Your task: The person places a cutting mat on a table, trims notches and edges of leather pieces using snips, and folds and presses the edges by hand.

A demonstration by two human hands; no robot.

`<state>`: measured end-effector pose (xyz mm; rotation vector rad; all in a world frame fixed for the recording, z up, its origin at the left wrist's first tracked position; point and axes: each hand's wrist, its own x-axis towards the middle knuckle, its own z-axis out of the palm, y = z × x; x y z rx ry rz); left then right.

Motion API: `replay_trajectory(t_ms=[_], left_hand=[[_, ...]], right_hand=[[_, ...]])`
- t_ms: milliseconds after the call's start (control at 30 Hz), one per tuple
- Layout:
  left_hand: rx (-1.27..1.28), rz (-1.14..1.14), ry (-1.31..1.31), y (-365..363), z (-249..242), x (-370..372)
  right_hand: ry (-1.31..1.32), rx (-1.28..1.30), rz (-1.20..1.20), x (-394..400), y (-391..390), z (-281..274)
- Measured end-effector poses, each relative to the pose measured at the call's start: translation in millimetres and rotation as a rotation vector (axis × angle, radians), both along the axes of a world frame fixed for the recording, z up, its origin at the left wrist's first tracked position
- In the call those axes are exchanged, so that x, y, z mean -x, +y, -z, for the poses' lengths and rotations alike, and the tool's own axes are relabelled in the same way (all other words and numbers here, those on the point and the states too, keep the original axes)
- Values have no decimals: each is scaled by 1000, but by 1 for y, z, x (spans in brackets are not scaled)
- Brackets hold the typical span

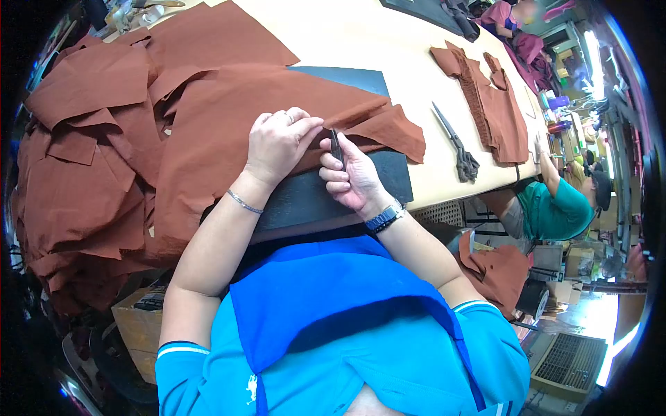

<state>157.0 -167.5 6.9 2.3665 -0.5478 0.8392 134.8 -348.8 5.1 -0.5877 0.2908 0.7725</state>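
Observation:
A large brown fabric piece [229, 118] lies over a dark board [298, 201] in front of me. With its fingertips pinched together, my left hand [281, 144] is at a fold of this fabric; the exact bit between the fingers is too small to make out clearly. Just to the right, my right hand [355, 175] is wrapped round small black thread snips [337, 147], their tip pointing up toward the left fingertips. The fabric's narrow end [399, 135] spreads rightward past both hands.
Several brown pieces are heaped [83, 180] at the left. Large scissors [454, 142] and another brown piece [499, 111] lie to the right on the pale table [416, 76]. A person in a green shirt [555, 208] is at the right side; another is at the far end.

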Motion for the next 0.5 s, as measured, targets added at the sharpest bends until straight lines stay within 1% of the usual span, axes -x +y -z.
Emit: replay_trajectory(t_ms=[100, 200, 300, 400, 500], left_hand=[[7, 1, 3, 0, -1, -1], [0, 1, 3, 1, 0, 0], [-7, 2, 9, 0, 0, 1], [-8, -1, 8, 0, 0, 0], [-10, 0, 5, 1, 1, -1]], right_hand=[[-12, -34, 1, 7, -2, 1], [-3, -15, -14, 11, 1, -7], [39, -22, -17, 7, 6, -6], [-2, -18, 34, 4, 7, 2], [-36, -60, 32, 8, 4, 5]])
